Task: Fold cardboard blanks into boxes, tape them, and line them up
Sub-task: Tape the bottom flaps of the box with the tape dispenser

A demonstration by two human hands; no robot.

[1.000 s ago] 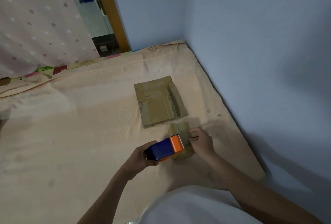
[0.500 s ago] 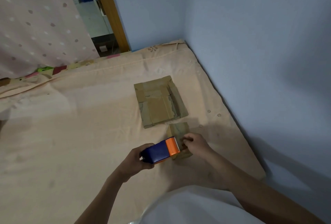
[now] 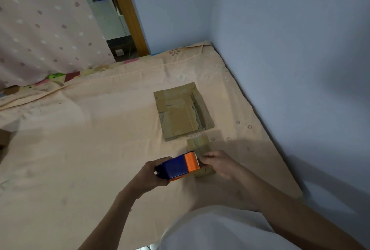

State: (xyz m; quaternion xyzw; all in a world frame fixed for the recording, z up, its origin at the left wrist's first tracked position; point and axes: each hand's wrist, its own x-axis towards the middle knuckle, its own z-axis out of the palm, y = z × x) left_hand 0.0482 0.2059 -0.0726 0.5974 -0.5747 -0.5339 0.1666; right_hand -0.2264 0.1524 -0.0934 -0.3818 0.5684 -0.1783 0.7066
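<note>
cardboard box [image 3: 200, 152], small, sits on the bed [image 3: 90, 139] just in front of the person, near a flat stack of blanks [image 3: 183, 112] further back. left hand [image 3: 154, 175] grips blue/orange tape dispenser [image 3: 180, 166], fingers wrapped round its body. right hand [image 3: 219, 162] at the cutter end, fingers curled, prob pinching the tape end; can't tell for sure. risk: soft bedding lets the box shift, so tape could go on crooked or stick to itself.

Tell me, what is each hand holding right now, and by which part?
The left hand grips the blue and orange tape dispenser by its blue rear end. The right hand rests on the small cardboard box, fingers by the dispenser's blade; a pinch cannot be told.
</note>
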